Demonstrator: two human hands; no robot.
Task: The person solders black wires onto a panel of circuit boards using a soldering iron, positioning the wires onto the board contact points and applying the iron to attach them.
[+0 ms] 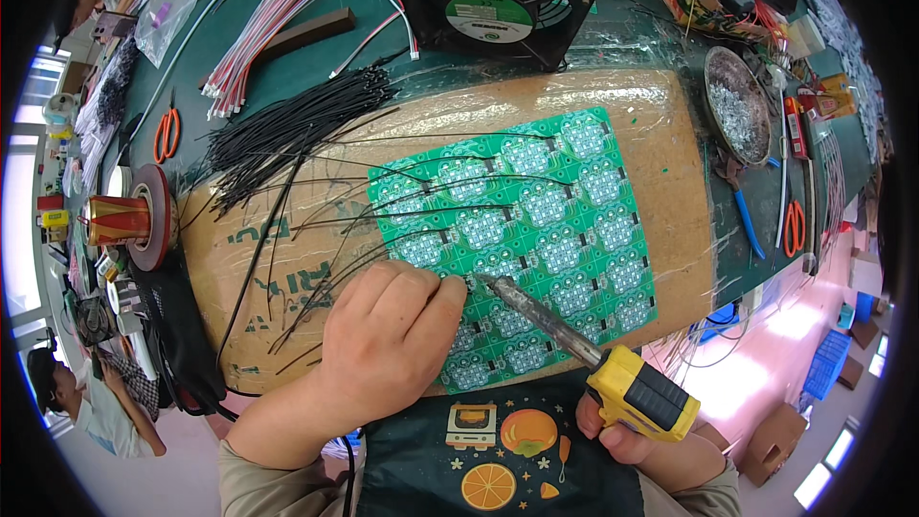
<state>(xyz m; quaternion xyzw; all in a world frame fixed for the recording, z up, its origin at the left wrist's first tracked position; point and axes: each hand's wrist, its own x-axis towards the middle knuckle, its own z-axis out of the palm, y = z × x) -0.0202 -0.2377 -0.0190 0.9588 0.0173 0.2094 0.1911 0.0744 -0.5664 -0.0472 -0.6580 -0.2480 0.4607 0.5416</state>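
A green panel of many small circuit boards (546, 211) lies tilted in front of me, with several thin black wires (421, 208) attached and trailing off to the left. My left hand (388, 340) is closed at the panel's lower left part, thumb and fingers pinched on a black wire that the hand mostly hides. In my right hand (613, 433) is a yellow-handled soldering gun (637, 393). Its metal tip reaches the panel just right of my left fingertips; whether it touches a pad is too small to tell.
Brown cardboard (670, 163) lies under the panel. Behind are a black wire bundle (297, 124), red-and-white cables (278, 29) and a black fan (493, 10). A solder spool (129, 218) stands left; a metal dish (737, 101) and blue-handled pliers (747, 215) lie right. Another person (96, 402) sits far left.
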